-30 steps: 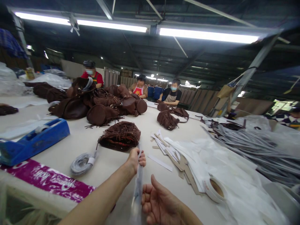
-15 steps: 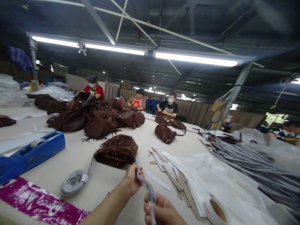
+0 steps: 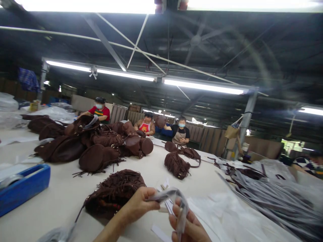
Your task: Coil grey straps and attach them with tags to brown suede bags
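My left hand point(image 3: 140, 203) pinches one end of a narrow grey strip point(image 3: 174, 199) near the bottom centre of the view. My right hand point(image 3: 188, 226) grips the same strip lower down, so the strip arches between the two hands. Just behind my left hand lies a brown fringed bag point(image 3: 114, 191) on the pale table point(image 3: 151, 168). White paper slips point(image 3: 164, 185) lie beyond the strip.
A blue tape dispenser point(image 3: 21, 186) sits at the left edge. A heap of brown bags point(image 3: 88, 144) fills the middle left, one more fringed bag point(image 3: 178, 164) lies mid-table. Grey strips point(image 3: 264, 198) and white sheets point(image 3: 227, 215) cover the right. Three people sit at the far side.
The view has tilted upward. Both hands have lifted the grey strip and bent it into an arch; a second ago it hung straight between them.
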Action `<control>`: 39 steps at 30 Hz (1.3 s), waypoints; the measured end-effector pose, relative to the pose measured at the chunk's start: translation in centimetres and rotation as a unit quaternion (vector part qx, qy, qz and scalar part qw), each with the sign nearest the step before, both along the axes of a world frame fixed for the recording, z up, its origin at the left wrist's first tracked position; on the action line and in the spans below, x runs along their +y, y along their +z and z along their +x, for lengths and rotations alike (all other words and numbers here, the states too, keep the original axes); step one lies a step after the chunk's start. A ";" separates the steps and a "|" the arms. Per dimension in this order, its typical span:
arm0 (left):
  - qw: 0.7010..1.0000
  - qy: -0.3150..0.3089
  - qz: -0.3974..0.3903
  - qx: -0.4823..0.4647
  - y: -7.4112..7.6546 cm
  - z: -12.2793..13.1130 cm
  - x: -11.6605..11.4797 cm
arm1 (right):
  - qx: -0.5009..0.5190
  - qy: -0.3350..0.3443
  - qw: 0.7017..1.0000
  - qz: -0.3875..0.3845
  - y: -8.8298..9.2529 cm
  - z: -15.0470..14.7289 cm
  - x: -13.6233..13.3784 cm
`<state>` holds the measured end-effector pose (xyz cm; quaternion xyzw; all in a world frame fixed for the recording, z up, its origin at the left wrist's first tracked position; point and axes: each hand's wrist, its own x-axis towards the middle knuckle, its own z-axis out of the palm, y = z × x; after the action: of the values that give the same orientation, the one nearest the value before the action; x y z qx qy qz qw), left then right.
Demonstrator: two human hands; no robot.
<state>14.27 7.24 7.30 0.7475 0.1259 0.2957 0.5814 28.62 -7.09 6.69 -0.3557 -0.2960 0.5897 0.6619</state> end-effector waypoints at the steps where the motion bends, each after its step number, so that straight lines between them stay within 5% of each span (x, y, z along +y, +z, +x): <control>1: 1.000 0.011 -0.016 0.006 -0.2 0.2 0.5 | 0.008 -0.026 1.000 0.014 -0.1 0.3 0.6; 6: 0.998 0.034 -0.042 0.010 -1.4 1.2 1.1 | -0.030 -0.175 0.980 0.094 -0.3 0.2 4.8; 9: 0.993 0.031 -0.115 -0.005 -2.4 1.9 0.5 | -0.203 -0.240 0.942 0.119 -1.3 0.3 7.4; 11: 0.985 0.033 -0.169 -0.009 -3.2 2.2 0.2 | -0.388 -0.253 0.875 0.143 -2.4 0.8 8.4; 16: 0.969 0.003 -0.248 -0.020 -4.2 1.5 -0.1 | -0.716 -0.144 0.623 0.281 -4.2 2.6 8.2; 20: 0.941 -0.084 -0.329 -0.016 -4.5 0.8 0.2 | -0.778 -0.036 0.523 0.347 -3.6 3.4 6.9; 24: 0.912 -0.111 -0.394 -0.014 -5.2 0.7 0.8 | -0.827 -0.020 0.454 0.332 -3.2 3.2 6.0; 32: 0.910 -0.068 -0.408 0.031 -7.1 1.3 1.2 | -0.891 -0.107 0.324 0.300 -5.8 2.1 6.1; 35: 0.901 -0.036 -0.429 0.045 -7.3 1.6 1.3 | -0.901 -0.070 0.313 0.292 -5.2 2.2 6.5; 39: 0.907 0.009 -0.420 0.028 -6.2 1.8 0.6 | -0.897 0.017 0.339 0.284 -2.5 2.4 7.5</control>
<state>16.04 7.88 1.07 0.4415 0.2616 0.1995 0.8348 31.05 0.41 4.17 -0.4568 -0.8672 -0.1917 0.0503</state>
